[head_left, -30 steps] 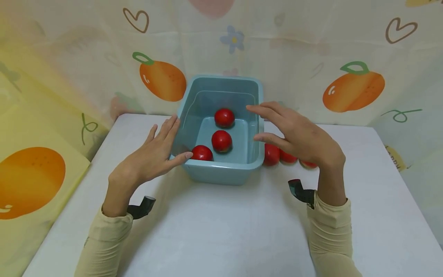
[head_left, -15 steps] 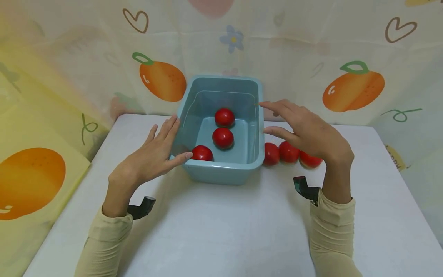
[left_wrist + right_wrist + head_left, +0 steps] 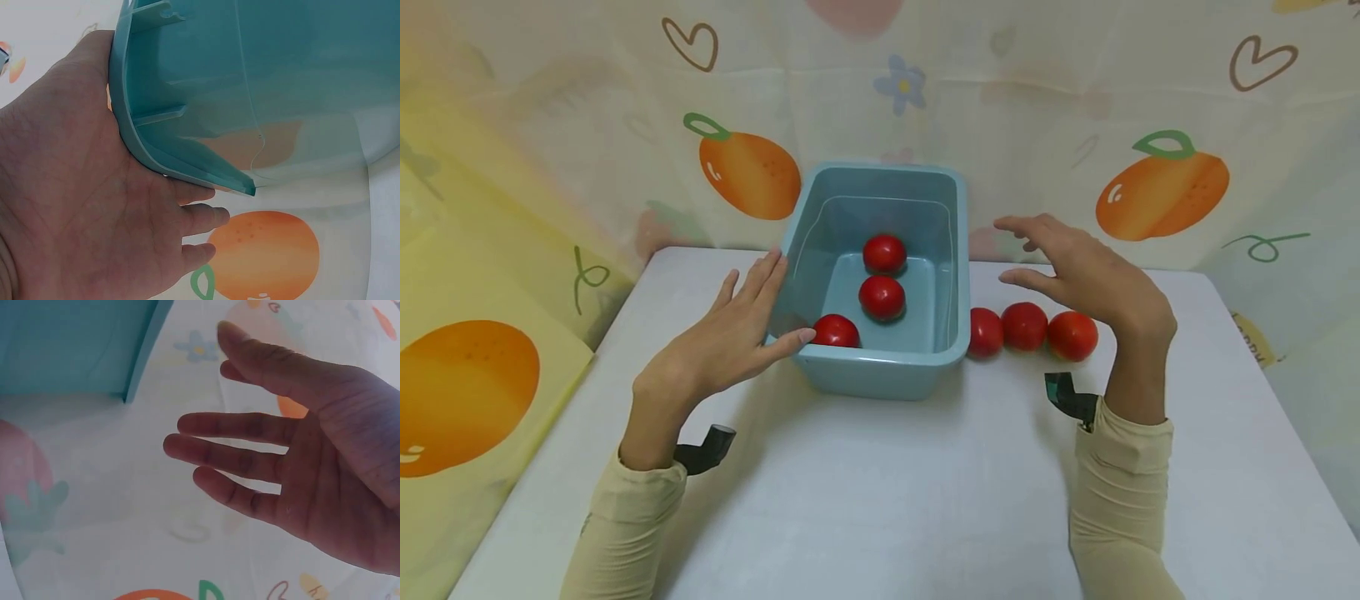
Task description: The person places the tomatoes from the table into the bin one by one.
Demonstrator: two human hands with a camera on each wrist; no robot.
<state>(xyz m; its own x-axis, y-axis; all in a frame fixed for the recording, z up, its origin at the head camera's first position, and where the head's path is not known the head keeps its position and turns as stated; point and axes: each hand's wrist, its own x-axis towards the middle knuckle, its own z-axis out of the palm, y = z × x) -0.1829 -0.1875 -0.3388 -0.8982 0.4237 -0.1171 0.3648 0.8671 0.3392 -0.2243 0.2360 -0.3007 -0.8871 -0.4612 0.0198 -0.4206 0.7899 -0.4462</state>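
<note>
A blue plastic bin point(image 3: 880, 358) stands at the back of the table with three red tomatoes inside: one at the rear point(image 3: 884, 253), one mid-floor point(image 3: 882, 297) and one in the near left corner point(image 3: 836, 331). My left hand point(image 3: 718, 333) rests along the bin's left rim, fingers straight, thumb over the near corner. In the left wrist view the palm point(image 3: 81, 187) lies against the rim point(image 3: 125, 119). My right hand point(image 3: 1086, 271) hovers right of the bin, holding nothing, fingers loosely extended; its palm point(image 3: 331, 481) shows bare in the right wrist view.
Three more tomatoes sit in a row right of the bin: one against its side point(image 3: 985, 333), a middle one point(image 3: 1024, 326) and an outer one point(image 3: 1072, 336), below my right hand. A fruit-printed cloth point(image 3: 1037, 100) hangs behind the white table point(image 3: 880, 492).
My right hand has moved right, from over the bin's right rim to above the outside tomatoes. The middle tomato in the bin has shifted slightly back. My left hand stays put.
</note>
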